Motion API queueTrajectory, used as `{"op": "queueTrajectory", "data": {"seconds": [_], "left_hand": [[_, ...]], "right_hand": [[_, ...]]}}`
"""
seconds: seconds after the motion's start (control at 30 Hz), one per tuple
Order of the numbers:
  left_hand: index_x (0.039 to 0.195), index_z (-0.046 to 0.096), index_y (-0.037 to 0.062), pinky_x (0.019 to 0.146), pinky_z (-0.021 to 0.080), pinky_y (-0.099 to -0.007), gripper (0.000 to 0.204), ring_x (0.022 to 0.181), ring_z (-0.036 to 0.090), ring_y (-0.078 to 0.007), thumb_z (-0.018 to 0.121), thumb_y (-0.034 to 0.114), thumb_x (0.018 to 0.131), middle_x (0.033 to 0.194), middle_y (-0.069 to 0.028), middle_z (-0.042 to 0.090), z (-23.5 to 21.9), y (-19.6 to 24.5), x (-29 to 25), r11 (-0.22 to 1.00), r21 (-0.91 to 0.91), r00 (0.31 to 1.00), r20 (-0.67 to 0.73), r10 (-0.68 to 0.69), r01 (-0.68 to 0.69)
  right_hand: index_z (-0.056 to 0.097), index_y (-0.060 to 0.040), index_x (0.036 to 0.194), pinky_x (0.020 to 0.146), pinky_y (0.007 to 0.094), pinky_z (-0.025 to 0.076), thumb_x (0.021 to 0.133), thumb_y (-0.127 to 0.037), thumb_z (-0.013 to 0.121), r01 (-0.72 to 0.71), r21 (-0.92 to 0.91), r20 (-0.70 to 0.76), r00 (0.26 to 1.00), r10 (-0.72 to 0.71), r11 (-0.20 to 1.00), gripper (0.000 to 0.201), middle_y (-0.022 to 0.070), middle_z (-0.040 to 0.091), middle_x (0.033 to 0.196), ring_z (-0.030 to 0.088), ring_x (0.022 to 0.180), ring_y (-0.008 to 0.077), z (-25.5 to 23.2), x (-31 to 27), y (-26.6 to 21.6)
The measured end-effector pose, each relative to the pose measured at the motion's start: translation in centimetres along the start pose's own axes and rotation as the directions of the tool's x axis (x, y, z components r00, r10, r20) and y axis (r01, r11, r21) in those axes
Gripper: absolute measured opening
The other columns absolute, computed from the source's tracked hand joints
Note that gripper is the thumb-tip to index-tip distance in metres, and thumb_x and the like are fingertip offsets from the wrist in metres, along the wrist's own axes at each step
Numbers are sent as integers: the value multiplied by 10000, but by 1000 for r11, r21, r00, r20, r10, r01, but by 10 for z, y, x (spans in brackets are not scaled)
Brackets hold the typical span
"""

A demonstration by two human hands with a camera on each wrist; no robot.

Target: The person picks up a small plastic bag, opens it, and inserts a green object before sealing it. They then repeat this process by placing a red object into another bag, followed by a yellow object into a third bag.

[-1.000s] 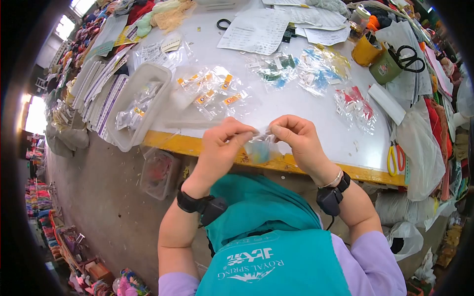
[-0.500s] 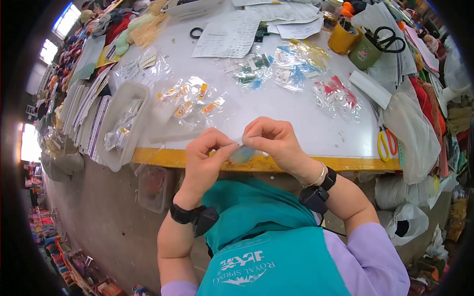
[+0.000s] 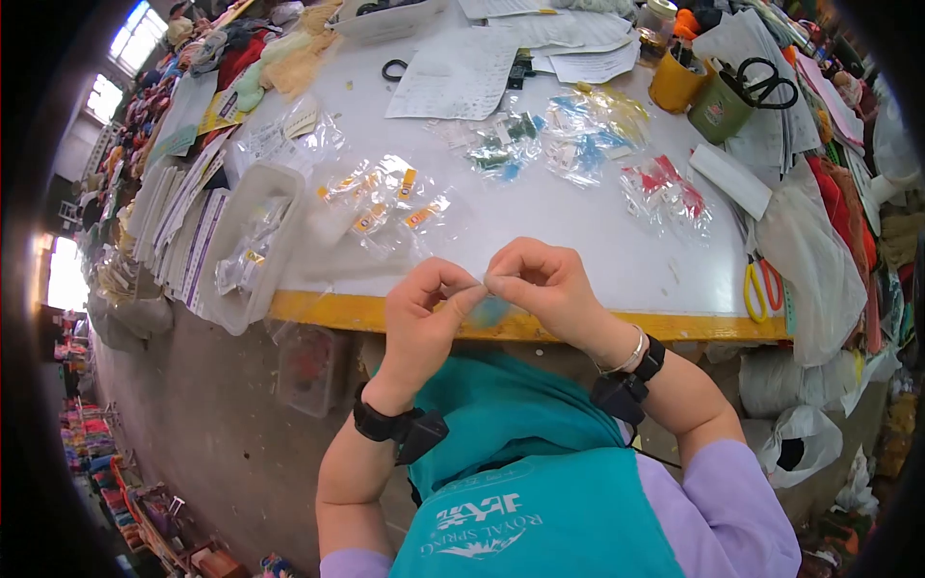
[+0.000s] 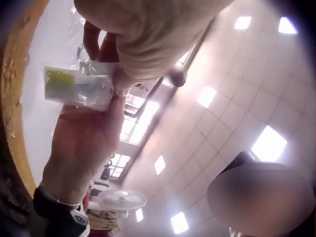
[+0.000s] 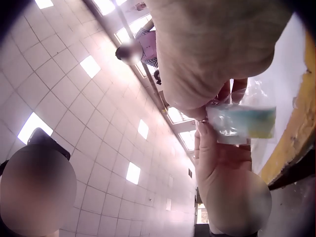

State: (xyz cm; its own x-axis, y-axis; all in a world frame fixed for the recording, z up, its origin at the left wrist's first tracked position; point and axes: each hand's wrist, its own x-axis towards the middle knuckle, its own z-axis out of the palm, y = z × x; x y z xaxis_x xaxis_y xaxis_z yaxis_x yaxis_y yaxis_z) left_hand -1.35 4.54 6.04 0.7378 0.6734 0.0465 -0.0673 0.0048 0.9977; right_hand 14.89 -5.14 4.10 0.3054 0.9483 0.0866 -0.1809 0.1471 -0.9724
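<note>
Between my two hands hangs a small clear plastic bag (image 3: 491,310), with yellow-green and pale blue contents showing through it. My left hand (image 3: 427,308) pinches its upper edge between thumb and fingertips. From the other side my right hand (image 3: 547,287) pinches the same edge, the two sets of fingertips meeting at the top of the bag. In the left wrist view the bag (image 4: 79,88) shows its yellow-green end facing the table side. The right wrist view has the bag (image 5: 242,122) below the fingers, which partly hide its upper edge.
Clear bags with orange labels (image 3: 390,200) lie ahead on the white table, near a plastic bin (image 3: 289,207). Green, blue and red packets (image 3: 665,190) spread to the right. Scissors (image 3: 754,291) hang at the yellow table edge (image 3: 617,326); cups (image 3: 721,108) stand farther back.
Both hands have drawn closer together at the bag's top edge, and their fingertips now meet. The bag stays held near the table edge. The head view has shifted slightly.
</note>
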Motion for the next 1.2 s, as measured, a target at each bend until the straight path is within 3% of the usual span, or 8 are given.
{"op": "queueTrajectory", "data": {"seconds": [0.3, 0.43, 0.57, 0.67, 0.8, 1.0, 1.1, 1.2], "left_hand": [[827, 666, -4, 756, 418, -226, 46, 801, 538, -85, 697, -33, 807, 830, -2, 579, -14, 10, -3, 997, -51, 994, -90, -61, 57], [806, 709, -21, 683, 425, -224, 12, 747, 551, -89, 702, -29, 800, 826, -17, 599, -20, 11, -5, 1000, -10, 985, -171, -18, 17], [857, 717, -12, 644, 414, -212, 42, 719, 545, -71, 698, 8, 825, 816, -11, 623, -33, 18, -2, 995, 90, 998, -43, -47, 50], [916, 719, 17, 580, 400, -201, 69, 669, 531, -50, 681, 48, 867, 784, 7, 628, -59, 25, 0, 975, 72, 936, -302, -179, 209], [1010, 694, 29, 559, 369, -188, 137, 638, 495, -30, 658, 127, 920, 855, 5, 667, -133, 43, 12, 950, 311, 843, -505, 183, -20], [1028, 689, 31, 615, 450, -227, 161, 660, 573, -93, 643, 152, 930, 850, -7, 668, -234, 67, 29, 641, 768, 574, -534, 621, 22], [1054, 665, 33, 704, 475, -263, 185, 804, 610, -133, 647, 154, 916, 905, -32, 658, -259, 63, 30, 406, 908, 552, -392, 736, 104], [1117, 629, 32, 788, 478, -318, 250, 957, 600, -183, 647, 142, 894, 1068, -72, 638, -263, 29, 26, 241, 956, 694, -288, 659, 168]], "right_hand": [[684, -8, 883, 740, 234, 485, 860, -32, 683, 1, 187, 16, 1000, -4, 982, 33, 30, 654, 909, 595, 818, 82, -1, 2, 0], [684, -10, 894, 736, 233, 486, 890, -66, 658, -14, 95, 49, 999, 10, 995, 62, 32, 663, 932, 594, 832, 75, 0, 3, 1], [677, -5, 971, 729, 242, 500, 913, -99, 629, -52, -35, 90, 994, 55, 998, 121, 57, 681, 965, 611, 855, 88, -10, 1, 3], [666, -5, 1049, 736, 264, 524, 903, -111, 627, -30, -350, 2, 999, 32, 936, 185, 83, 696, 972, 641, 872, 123, -28, -6, -3], [661, -8, 1090, 747, 281, 544, 874, -99, 632, -89, -567, -211, 977, -40, 819, 236, 102, 709, 962, 672, 863, 161, -99, -24, 2], [690, 7, 990, 676, 244, 492, 885, -95, 635, -195, -743, -410, 888, -206, 640, 156, 69, 704, 858, 632, 779, 108, -184, -57, -23], [682, -3, 964, 694, 289, 498, 861, -122, 650, -301, -803, -484, 833, -268, 514, 161, 101, 703, 870, 658, 798, 170, -211, -70, -37], [682, -28, 959, 758, 358, 505, 817, -161, 668, -385, -899, -437, 819, -372, 210, 195, 126, 697, 919, 656, 874, 276, -237, -86, -33]]}}
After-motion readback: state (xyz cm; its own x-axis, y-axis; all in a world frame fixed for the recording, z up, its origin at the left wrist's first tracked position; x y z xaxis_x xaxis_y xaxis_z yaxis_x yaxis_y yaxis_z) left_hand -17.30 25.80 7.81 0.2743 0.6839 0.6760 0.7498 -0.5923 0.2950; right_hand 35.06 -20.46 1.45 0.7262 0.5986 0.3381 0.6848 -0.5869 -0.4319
